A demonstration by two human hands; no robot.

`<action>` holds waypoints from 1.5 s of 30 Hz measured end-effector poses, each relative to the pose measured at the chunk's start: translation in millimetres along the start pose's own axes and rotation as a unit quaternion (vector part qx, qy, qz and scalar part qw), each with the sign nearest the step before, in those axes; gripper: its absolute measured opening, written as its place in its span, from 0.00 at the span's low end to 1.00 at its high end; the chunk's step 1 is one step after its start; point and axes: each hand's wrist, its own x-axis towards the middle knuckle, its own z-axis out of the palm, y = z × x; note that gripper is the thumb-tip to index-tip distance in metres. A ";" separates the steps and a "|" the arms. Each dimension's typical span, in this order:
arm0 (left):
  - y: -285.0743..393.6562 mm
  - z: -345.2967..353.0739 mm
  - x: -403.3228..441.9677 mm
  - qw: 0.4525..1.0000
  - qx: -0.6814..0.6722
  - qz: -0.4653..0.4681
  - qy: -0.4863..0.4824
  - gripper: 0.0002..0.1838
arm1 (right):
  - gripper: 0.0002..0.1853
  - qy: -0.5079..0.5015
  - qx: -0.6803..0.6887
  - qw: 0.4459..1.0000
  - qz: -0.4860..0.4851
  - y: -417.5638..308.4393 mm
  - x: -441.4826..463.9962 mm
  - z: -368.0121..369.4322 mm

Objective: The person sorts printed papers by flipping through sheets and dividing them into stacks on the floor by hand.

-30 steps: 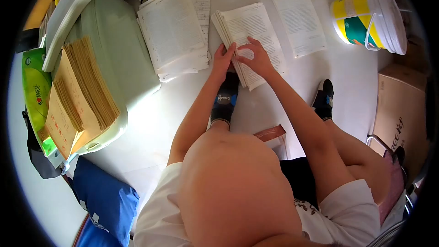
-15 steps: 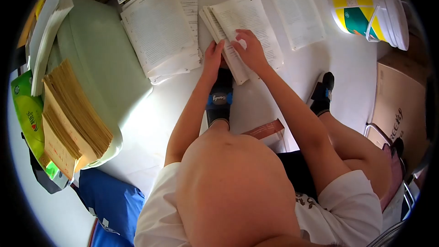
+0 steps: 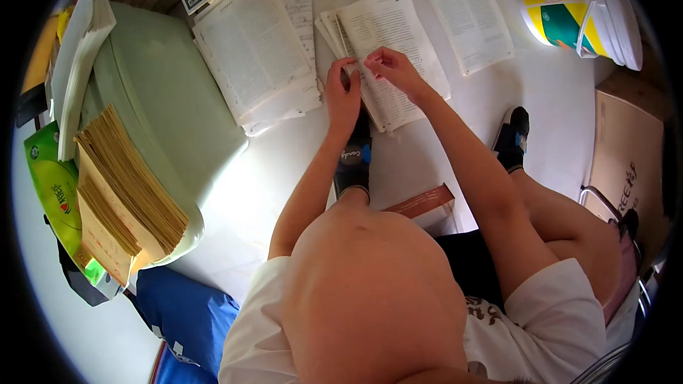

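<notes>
A stack of printed pages (image 3: 409, 32) lies on the white floor, with loose-looking sheets along its left side. My left hand (image 3: 343, 99) is at the stack's lower left edge, thumb and forefinger curved apart with a gap between them. Over the left part of the top page, my right hand (image 3: 398, 75) has its fingertips drawn together in a pinch; whatever may be between them is too small to make out. Left of this stack is another pile of printed sheets (image 3: 252, 50). To the right, a printed sheet (image 3: 466, 18) lies apart.
A yellow, green and white bucket (image 3: 562, 7) and a cardboard box (image 3: 622, 149) stand right. Left are a pale green container (image 3: 163, 78), thick yellowed books (image 3: 135, 185) and a blue bag (image 3: 188, 313). My shoes (image 3: 356, 153) rest just below the pages.
My right hand's spread fingers have come together into a pinch. My left thumb and forefinger have parted from the page edge. The whole view has shifted slightly.
</notes>
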 end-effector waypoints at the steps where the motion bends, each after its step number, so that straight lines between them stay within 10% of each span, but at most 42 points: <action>1: 1.6 2.5 -1.5 0.999 -0.019 0.031 0.035 0.15 | 0.11 0.000 0.026 0.999 0.019 -0.8 0.3 2.3; 27: 2.3 4.6 -5.8 0.998 0.015 0.052 0.019 0.12 | 0.14 0.071 0.054 0.996 0.001 33.0 7.0 6.7; 33: -17.1 9.1 -3.5 0.998 -0.032 0.046 0.034 0.11 | 0.18 0.089 -0.147 0.985 -0.031 16.6 -0.5 15.8; 41: -28.4 9.9 -2.0 0.997 -0.027 0.052 0.053 0.09 | 0.18 0.256 -0.187 0.945 -0.081 -91.8 -3.7 -68.1; 45: -24.8 10.0 -3.8 0.998 -0.030 0.037 0.047 0.08 | 0.18 0.490 -0.291 0.797 -0.202 -151.1 -10.8 -185.1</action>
